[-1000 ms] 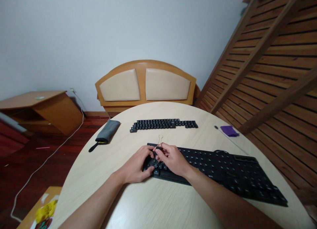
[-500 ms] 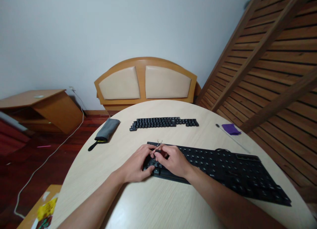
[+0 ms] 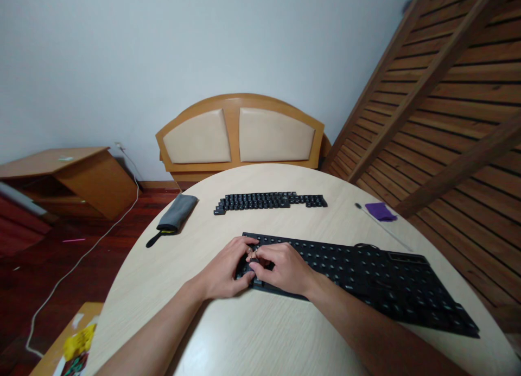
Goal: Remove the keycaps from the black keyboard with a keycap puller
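Observation:
A black keyboard (image 3: 366, 281) with most keycaps removed lies across the round table (image 3: 260, 338). My left hand (image 3: 223, 270) rests on the keyboard's left end, fingers curled over the few keys still there. Right beside it, my right hand (image 3: 287, 267) is closed in a pinch at those same keys; the thin wire key puller it holds is hidden under the fingers. The thumbs and fingertips of both hands nearly touch. Behind the keyboard, a set of loose black keycaps (image 3: 268, 201) is laid out in tidy rows.
A folded grey cloth (image 3: 178, 213) with a black strap lies at the table's left back. A purple cloth (image 3: 380, 211) and a thin rod (image 3: 378, 227) lie at the right. Behind stand a padded wooden headboard (image 3: 240, 134), a slatted wooden frame (image 3: 448, 94) and a low cabinet (image 3: 69, 175).
My right hand has sunk down onto the keys, and the wire loops that stuck up above it are no longer visible. My left hand has stayed in place.

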`<move>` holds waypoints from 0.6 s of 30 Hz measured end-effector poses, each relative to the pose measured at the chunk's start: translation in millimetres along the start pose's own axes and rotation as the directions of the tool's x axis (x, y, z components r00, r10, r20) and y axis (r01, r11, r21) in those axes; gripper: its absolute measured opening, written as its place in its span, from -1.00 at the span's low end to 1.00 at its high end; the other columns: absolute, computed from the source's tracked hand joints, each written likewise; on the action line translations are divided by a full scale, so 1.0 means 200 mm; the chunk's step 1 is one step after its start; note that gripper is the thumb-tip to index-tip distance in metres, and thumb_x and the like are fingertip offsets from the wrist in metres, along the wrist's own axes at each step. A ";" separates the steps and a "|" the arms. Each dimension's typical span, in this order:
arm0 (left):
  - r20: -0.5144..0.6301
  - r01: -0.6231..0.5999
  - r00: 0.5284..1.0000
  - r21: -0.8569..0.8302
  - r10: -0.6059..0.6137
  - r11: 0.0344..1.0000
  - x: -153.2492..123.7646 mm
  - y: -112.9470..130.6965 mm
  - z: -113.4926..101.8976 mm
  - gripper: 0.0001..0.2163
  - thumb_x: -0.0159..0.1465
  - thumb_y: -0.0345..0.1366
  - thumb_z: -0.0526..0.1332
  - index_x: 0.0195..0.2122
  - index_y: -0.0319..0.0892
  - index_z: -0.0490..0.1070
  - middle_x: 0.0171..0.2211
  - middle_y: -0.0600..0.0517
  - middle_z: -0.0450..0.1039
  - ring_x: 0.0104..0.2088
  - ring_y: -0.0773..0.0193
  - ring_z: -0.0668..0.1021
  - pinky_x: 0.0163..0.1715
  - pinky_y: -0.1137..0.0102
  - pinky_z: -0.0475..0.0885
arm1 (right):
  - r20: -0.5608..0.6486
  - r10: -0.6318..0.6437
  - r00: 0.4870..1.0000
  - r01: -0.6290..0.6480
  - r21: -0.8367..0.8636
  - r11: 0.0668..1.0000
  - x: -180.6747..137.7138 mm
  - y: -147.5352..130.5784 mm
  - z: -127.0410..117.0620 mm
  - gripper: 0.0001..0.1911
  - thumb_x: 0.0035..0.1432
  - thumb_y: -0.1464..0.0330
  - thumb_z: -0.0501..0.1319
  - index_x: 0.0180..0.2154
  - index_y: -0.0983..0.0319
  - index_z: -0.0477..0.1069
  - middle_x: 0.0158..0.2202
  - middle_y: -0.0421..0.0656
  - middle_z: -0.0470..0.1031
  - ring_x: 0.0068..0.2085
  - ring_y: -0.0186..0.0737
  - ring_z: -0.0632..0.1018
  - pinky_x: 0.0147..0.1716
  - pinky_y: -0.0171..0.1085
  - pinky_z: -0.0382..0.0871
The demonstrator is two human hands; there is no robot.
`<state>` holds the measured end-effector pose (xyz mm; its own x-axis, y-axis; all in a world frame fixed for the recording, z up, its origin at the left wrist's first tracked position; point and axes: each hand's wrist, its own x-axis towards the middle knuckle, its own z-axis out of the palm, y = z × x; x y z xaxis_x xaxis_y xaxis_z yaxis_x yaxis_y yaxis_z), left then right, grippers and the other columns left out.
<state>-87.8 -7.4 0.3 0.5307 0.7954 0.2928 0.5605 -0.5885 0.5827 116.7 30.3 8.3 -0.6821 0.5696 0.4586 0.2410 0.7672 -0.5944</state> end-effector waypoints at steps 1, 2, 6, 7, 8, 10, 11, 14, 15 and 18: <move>0.000 0.000 1.000 -0.003 0.000 1.000 0.00 0.00 0.00 -0.79 0.23 -0.27 0.22 -0.13 -0.15 0.28 0.09 -0.19 0.33 0.11 -0.01 0.38 0.12 0.09 0.31 | 0.002 0.017 1.000 -0.017 -0.003 1.000 0.00 0.00 0.00 -0.83 0.24 0.35 0.15 -0.38 0.19 0.47 -0.43 -0.18 0.56 -0.44 -0.28 0.53 -0.37 -0.34 0.36; -0.001 -0.001 1.000 -0.008 0.001 1.000 0.00 0.00 0.00 -0.79 0.24 -0.26 0.22 -0.13 -0.15 0.28 0.09 -0.19 0.33 0.10 -0.01 0.38 0.12 0.09 0.31 | 0.001 0.041 0.999 -0.041 -0.006 0.999 0.00 0.00 0.00 -0.83 0.24 0.34 0.15 -0.38 0.19 0.47 -0.42 -0.18 0.57 -0.43 -0.27 0.53 -0.37 -0.33 0.36; 0.007 -0.007 1.000 -0.012 0.007 1.000 0.01 0.01 -0.01 -0.76 0.27 -0.22 0.19 -0.07 -0.16 0.31 0.09 -0.20 0.34 0.09 -0.03 0.40 0.13 0.06 0.30 | -0.016 0.108 0.994 -0.109 -0.080 0.991 0.01 0.01 0.01 -0.75 0.25 0.31 0.16 -0.48 0.20 0.42 -0.48 -0.18 0.52 -0.46 -0.27 0.49 -0.40 -0.31 0.30; 0.011 -0.008 1.000 -0.007 0.008 1.000 0.01 0.01 -0.01 -0.75 0.27 -0.21 0.19 -0.07 -0.16 0.32 0.09 -0.20 0.34 0.09 -0.03 0.39 0.14 0.06 0.29 | -0.023 0.112 0.993 -0.114 -0.108 0.988 0.01 0.01 0.01 -0.73 0.26 0.30 0.17 -0.50 0.20 0.40 -0.49 -0.18 0.51 -0.46 -0.27 0.48 -0.41 -0.31 0.28; 0.012 -0.007 1.000 -0.002 0.007 1.000 0.01 0.01 -0.01 -0.75 0.27 -0.21 0.20 -0.06 -0.16 0.32 0.09 -0.20 0.34 0.10 -0.04 0.38 0.15 0.05 0.28 | -0.026 0.114 0.993 -0.116 -0.133 0.984 0.01 0.02 0.01 -0.72 0.26 0.29 0.16 -0.50 0.20 0.40 -0.49 -0.18 0.51 -0.45 -0.27 0.48 -0.41 -0.31 0.26; 0.012 -0.004 1.000 0.003 0.004 1.000 0.01 0.01 -0.01 -0.75 0.26 -0.22 0.21 -0.06 -0.17 0.33 0.09 -0.19 0.34 0.12 -0.03 0.37 0.16 0.05 0.27 | -0.021 0.118 0.993 -0.120 -0.168 0.978 0.01 0.01 0.02 -0.70 0.28 0.28 0.15 -0.50 0.21 0.40 -0.50 -0.18 0.50 -0.45 -0.26 0.47 -0.41 -0.31 0.24; 0.013 -0.001 1.000 0.003 0.001 1.000 0.01 0.01 -0.01 -0.75 0.26 -0.22 0.21 -0.07 -0.17 0.33 0.09 -0.19 0.34 0.12 -0.03 0.37 0.17 0.06 0.27 | -0.016 0.126 0.992 -0.127 -0.177 0.976 0.01 0.01 0.02 -0.69 0.30 0.28 0.14 -0.50 0.21 0.41 -0.51 -0.18 0.50 -0.46 -0.26 0.48 -0.42 -0.31 0.23; 0.013 0.000 1.000 -0.006 0.000 1.000 0.01 0.01 -0.01 -0.78 0.24 -0.25 0.23 -0.12 -0.17 0.35 0.09 -0.18 0.34 0.11 -0.01 0.37 0.15 0.08 0.28 | -0.010 0.161 0.987 -0.161 -0.169 0.972 0.01 0.00 0.01 -0.66 0.31 0.27 0.12 -0.50 0.22 0.41 -0.53 -0.17 0.49 -0.48 -0.26 0.48 -0.45 -0.31 0.21; 0.011 0.001 1.000 -0.009 -0.001 1.000 0.01 0.01 -0.01 -0.79 0.24 -0.26 0.23 -0.12 -0.16 0.34 0.09 -0.17 0.34 0.10 0.00 0.38 0.14 0.08 0.29 | -0.008 0.174 0.985 -0.173 -0.153 0.973 0.01 0.00 0.01 -0.66 0.31 0.27 0.13 -0.50 0.22 0.41 -0.54 -0.17 0.49 -0.49 -0.26 0.48 -0.45 -0.31 0.21; 0.001 0.015 1.000 -0.019 -0.015 1.000 0.01 0.01 -0.01 -0.81 0.22 -0.32 0.24 -0.15 -0.15 0.31 0.09 -0.16 0.33 0.08 0.01 0.38 0.11 0.10 0.30 | 0.020 0.243 0.970 -0.243 0.017 0.970 0.02 0.00 -0.01 -0.71 0.31 0.27 0.11 -0.41 0.22 0.47 -0.49 -0.17 0.55 -0.46 -0.25 0.54 -0.45 -0.34 0.28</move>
<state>-87.0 -6.9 3.0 0.5229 0.8038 0.2836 0.5557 -0.5737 0.6016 114.6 32.2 11.7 -0.6167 0.7329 0.2875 0.3881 0.6007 -0.6989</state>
